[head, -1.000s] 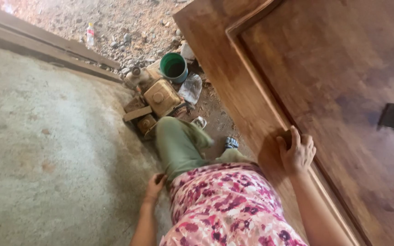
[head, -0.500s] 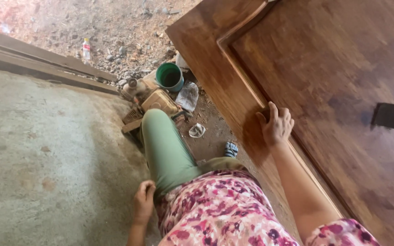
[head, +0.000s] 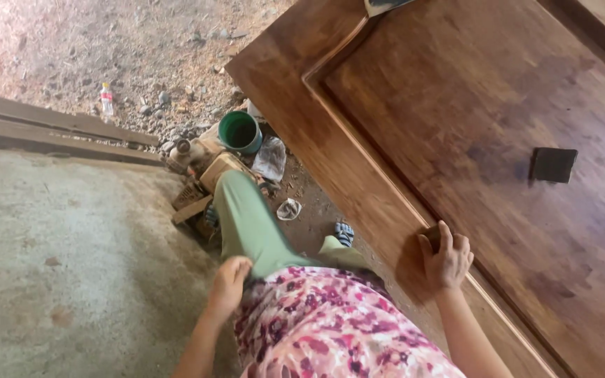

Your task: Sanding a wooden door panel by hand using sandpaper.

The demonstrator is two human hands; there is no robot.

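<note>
A large brown wooden door panel [head: 470, 133] lies flat across the right side of the view. My right hand [head: 447, 258] presses a small dark pad [head: 433, 236] against the raised moulding on the panel's near frame, fingers curled over it. My left hand [head: 229, 283] rests on my green trouser leg [head: 246, 224] at the hip, holding nothing, fingers loosely bent. A pink flowered top [head: 337, 329] fills the bottom middle.
A dark square pad [head: 554, 165] lies on the panel to the right. A green bucket [head: 240, 131], a tan container [head: 220, 168], a plastic bag [head: 271, 157] and wood scraps crowd the dirt by my foot. Concrete slab [head: 71, 266] lies left, timber planks [head: 50, 129] beyond, gravel behind.
My right hand slid back along the moulding towards me after reaching farther up it. My left hand shifted from the slab's edge onto my leg. The view swung right.
</note>
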